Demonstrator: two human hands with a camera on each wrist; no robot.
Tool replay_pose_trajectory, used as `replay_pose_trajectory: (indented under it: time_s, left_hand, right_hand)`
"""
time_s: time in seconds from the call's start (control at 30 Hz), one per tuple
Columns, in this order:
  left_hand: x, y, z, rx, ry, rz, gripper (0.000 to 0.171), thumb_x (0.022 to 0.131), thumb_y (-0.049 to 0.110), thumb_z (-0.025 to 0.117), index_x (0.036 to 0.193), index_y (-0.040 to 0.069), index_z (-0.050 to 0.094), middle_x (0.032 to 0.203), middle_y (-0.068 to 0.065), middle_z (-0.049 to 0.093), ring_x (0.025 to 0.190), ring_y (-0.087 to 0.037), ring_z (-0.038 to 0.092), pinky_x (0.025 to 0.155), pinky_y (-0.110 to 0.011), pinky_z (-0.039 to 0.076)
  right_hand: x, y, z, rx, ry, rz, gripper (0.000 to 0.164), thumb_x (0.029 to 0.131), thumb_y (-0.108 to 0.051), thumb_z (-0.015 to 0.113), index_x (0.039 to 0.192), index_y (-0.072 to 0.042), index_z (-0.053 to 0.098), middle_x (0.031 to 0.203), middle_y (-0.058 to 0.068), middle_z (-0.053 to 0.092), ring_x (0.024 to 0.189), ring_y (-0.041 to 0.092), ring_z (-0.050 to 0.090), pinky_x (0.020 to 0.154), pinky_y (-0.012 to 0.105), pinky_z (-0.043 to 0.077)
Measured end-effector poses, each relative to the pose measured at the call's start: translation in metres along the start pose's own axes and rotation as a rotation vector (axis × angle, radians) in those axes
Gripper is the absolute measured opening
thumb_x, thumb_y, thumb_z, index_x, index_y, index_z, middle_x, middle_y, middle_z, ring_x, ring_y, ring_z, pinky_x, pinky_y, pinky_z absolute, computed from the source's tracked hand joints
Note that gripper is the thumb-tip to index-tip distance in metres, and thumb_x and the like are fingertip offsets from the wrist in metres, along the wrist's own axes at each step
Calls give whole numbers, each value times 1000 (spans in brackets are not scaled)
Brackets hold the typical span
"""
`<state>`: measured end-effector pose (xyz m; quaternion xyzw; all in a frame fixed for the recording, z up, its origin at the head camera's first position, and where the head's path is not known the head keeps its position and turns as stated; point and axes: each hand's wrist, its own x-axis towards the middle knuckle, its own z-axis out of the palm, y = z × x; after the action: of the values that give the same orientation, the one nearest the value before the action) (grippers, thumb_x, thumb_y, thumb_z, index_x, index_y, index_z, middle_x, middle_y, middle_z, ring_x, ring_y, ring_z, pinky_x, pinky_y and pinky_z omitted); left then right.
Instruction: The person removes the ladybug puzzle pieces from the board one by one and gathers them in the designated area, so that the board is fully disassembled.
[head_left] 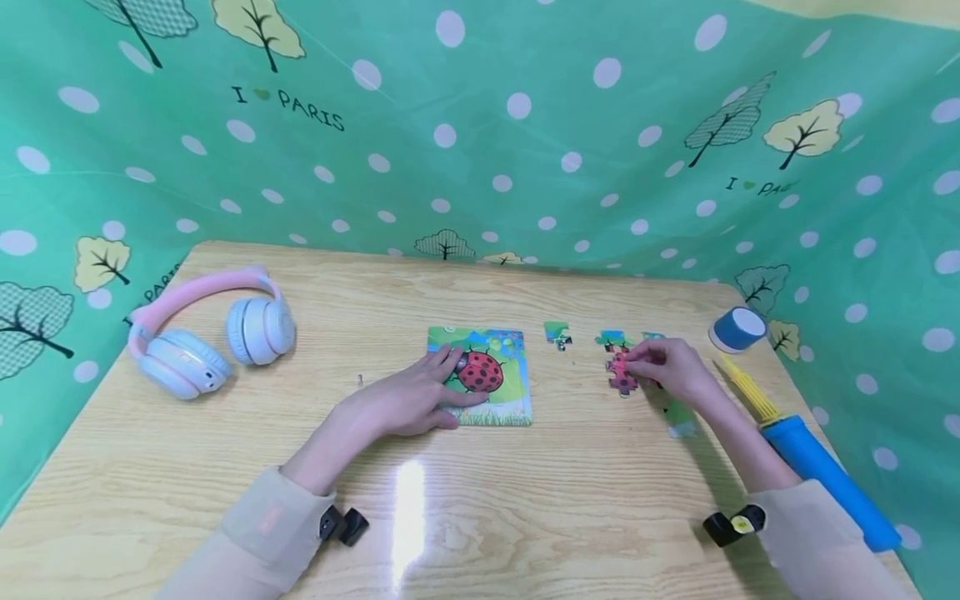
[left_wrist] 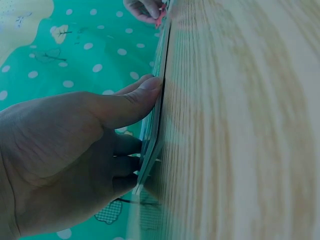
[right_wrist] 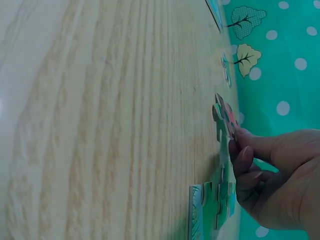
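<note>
A square ladybug picture board lies near the middle of the wooden table. My left hand rests on its left part with fingers spread, and in the left wrist view the thumb presses at the board's edge. Over on the right, my right hand pinches a red, black-spotted jigsaw piece between thumb and fingers. Around that hand lie other jigsaw pieces: a blue-green one just behind, and green ones partly hidden under the hand and forearm.
A single green jigsaw piece lies between the board and the right hand. Pink and white headphones sit at the far left. On the right are a blue cylinder with a white top and a blue pump with a yellow nozzle.
</note>
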<state>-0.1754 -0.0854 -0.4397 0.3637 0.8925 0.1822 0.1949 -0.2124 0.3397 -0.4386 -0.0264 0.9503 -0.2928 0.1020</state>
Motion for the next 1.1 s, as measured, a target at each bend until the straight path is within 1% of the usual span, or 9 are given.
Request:
replay_pose_trajectory:
  time_s: [0.17,0.3,0.5,0.7,0.9,1.1]
  left_hand:
    - [0,1,-1,6,-4,1,50,102,30,63,151,34,52,171,-26,7,161,-44,2,129,-60,19]
    - [0,1,-1,8,-1,2,50,102,30,64,151,33,52,171,-27,7,161,-45,2,129,-59,18]
    - [1,0,-1,12,-5,2,50,102,31,63,151,34,52,171,-27,7,161,-45,3,130,-58,17]
    - [2,1,-1,11,-6,5,50,102,31,63,151,33,52,171,-27,6,161,-45,2,130,-58,16]
    - [3,0,-1,16,-5,10,50,102,31,63,151,33,52,171,-28,7,161,-45,3,130,-58,16]
    - [3,0,0,17,-7,4,50,102,31,63,151,34,51,171,-27,6,161,-44,2,130,-58,16]
  right_hand:
    - [-1,0,2,-69,33,-24,16,97,-16,72,109,-6,77,100,13,75,80,15,60,63,24,48]
    - [-3,-3,4,-111,50,-26,16,98,-17,71,109,-8,77,100,12,76,82,18,62,67,27,49]
    - [-4,-6,4,-146,78,-19,15,97,-18,72,107,-8,77,100,13,76,83,21,64,71,31,48]
    - [-4,-6,6,-175,123,-28,14,97,-19,72,106,-9,78,103,15,77,88,26,67,75,33,49]
    - [-3,-8,8,-155,147,-47,15,98,-18,71,108,-9,77,99,14,77,82,22,64,70,30,46]
    - [1,-25,11,-75,184,-53,15,100,-18,68,107,-7,76,94,15,77,77,24,65,59,27,48]
